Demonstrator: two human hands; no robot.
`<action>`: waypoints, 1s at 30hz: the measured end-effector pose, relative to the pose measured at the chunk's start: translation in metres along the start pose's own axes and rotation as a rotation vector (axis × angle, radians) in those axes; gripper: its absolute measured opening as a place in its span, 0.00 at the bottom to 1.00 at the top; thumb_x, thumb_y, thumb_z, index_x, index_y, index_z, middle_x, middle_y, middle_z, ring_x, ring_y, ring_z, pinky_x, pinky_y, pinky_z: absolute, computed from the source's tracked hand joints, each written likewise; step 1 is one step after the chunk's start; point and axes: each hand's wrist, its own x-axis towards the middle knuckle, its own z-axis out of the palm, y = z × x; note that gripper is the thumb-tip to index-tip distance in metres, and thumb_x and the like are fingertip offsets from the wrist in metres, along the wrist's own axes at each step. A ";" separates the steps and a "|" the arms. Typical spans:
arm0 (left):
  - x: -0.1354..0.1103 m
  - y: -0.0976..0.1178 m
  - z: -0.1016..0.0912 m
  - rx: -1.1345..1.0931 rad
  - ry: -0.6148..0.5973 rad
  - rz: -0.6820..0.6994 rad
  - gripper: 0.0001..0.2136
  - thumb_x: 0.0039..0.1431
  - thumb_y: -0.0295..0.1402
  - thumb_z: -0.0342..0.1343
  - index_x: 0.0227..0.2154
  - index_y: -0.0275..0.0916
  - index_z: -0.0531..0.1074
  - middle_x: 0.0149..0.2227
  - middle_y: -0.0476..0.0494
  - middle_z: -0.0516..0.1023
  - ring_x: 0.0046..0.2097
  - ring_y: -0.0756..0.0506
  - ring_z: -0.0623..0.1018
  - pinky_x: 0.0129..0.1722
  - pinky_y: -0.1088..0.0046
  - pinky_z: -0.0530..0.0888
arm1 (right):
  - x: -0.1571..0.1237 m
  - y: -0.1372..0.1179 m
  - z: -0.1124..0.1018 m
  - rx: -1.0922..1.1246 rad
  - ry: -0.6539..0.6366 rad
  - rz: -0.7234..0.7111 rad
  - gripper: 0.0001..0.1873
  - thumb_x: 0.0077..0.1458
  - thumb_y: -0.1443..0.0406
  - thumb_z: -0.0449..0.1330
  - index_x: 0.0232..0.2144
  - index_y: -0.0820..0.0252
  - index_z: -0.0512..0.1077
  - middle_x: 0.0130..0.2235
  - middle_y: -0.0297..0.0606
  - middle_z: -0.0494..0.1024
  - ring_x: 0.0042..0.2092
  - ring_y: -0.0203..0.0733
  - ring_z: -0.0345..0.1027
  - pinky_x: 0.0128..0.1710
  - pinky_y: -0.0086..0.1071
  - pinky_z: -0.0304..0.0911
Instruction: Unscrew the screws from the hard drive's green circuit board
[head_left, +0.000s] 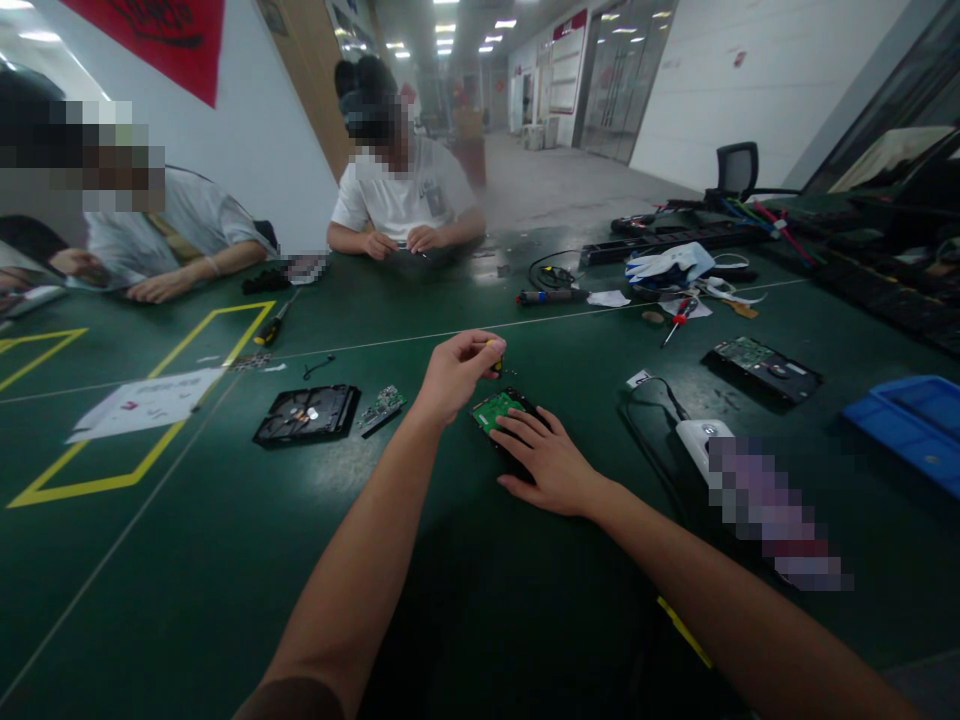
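Observation:
A hard drive with a green circuit board point(493, 408) lies board side up on the table in front of me. My right hand point(555, 465) rests across it, fingers spread flat over the board and the dark casing. Just beyond the drive, my left hand point(456, 375) is closed in a pinch around a yellow-and-black screwdriver point(496, 368). Only a bit of its handle shows; the tip cannot be made out. Left of my forearm are another black hard drive point(307, 414) and a loose circuit board point(384, 405).
Another hard drive point(765, 370) and a blue bin point(911, 425) are at right, near a white power bank point(701, 440) with a cable. A yellow-handled screwdriver point(271, 326) and a paper sheet point(146, 403) lie left. Two people sit across the table point(225, 590).

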 end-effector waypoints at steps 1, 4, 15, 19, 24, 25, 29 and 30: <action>0.000 0.000 0.000 -0.003 -0.004 -0.001 0.14 0.60 0.43 0.66 0.40 0.37 0.80 0.37 0.43 0.80 0.39 0.47 0.79 0.38 0.71 0.80 | 0.000 0.000 0.000 0.000 -0.002 0.001 0.34 0.67 0.49 0.56 0.71 0.52 0.60 0.72 0.44 0.61 0.74 0.56 0.45 0.72 0.58 0.37; 0.000 0.000 0.000 -0.008 -0.014 -0.006 0.14 0.59 0.43 0.67 0.40 0.37 0.80 0.37 0.43 0.80 0.39 0.48 0.78 0.37 0.71 0.80 | 0.000 0.000 0.000 0.000 -0.004 0.001 0.34 0.67 0.49 0.56 0.71 0.52 0.60 0.72 0.44 0.61 0.74 0.56 0.45 0.72 0.58 0.37; -0.001 0.002 0.000 -0.021 -0.030 -0.023 0.16 0.55 0.44 0.70 0.38 0.36 0.79 0.34 0.45 0.79 0.36 0.48 0.78 0.37 0.71 0.80 | 0.000 0.000 0.001 -0.003 -0.002 0.004 0.35 0.67 0.49 0.57 0.70 0.53 0.60 0.72 0.44 0.61 0.74 0.56 0.45 0.72 0.58 0.37; -0.003 0.006 0.001 -0.026 -0.036 -0.037 0.15 0.55 0.43 0.70 0.37 0.36 0.79 0.34 0.45 0.79 0.36 0.48 0.78 0.37 0.72 0.80 | 0.000 0.000 0.000 -0.012 -0.001 0.004 0.35 0.67 0.49 0.57 0.70 0.53 0.61 0.72 0.44 0.62 0.74 0.56 0.45 0.72 0.57 0.37; -0.004 0.010 0.002 -0.028 -0.047 -0.050 0.15 0.54 0.42 0.71 0.37 0.36 0.79 0.34 0.45 0.79 0.36 0.49 0.78 0.36 0.72 0.80 | 0.000 0.000 0.000 -0.009 -0.004 0.003 0.34 0.68 0.48 0.56 0.70 0.53 0.61 0.72 0.45 0.61 0.74 0.56 0.45 0.72 0.58 0.37; -0.004 0.010 0.001 -0.027 -0.050 -0.052 0.16 0.54 0.42 0.71 0.37 0.36 0.79 0.34 0.45 0.79 0.36 0.49 0.78 0.36 0.72 0.80 | 0.000 -0.001 0.000 -0.007 -0.005 0.003 0.34 0.68 0.48 0.55 0.70 0.53 0.61 0.72 0.45 0.61 0.74 0.57 0.46 0.72 0.59 0.37; -0.004 0.008 0.000 -0.032 -0.064 -0.052 0.16 0.53 0.42 0.72 0.38 0.35 0.78 0.34 0.45 0.79 0.36 0.49 0.78 0.36 0.72 0.81 | 0.000 -0.001 -0.001 -0.007 -0.005 0.001 0.34 0.68 0.49 0.55 0.70 0.53 0.60 0.72 0.45 0.61 0.74 0.57 0.46 0.72 0.59 0.38; -0.003 0.008 0.000 -0.033 -0.066 -0.052 0.16 0.54 0.42 0.72 0.38 0.35 0.78 0.34 0.45 0.78 0.36 0.49 0.78 0.36 0.72 0.81 | 0.000 -0.001 -0.001 -0.008 -0.006 0.002 0.34 0.68 0.49 0.56 0.70 0.53 0.60 0.72 0.45 0.61 0.74 0.57 0.46 0.72 0.59 0.38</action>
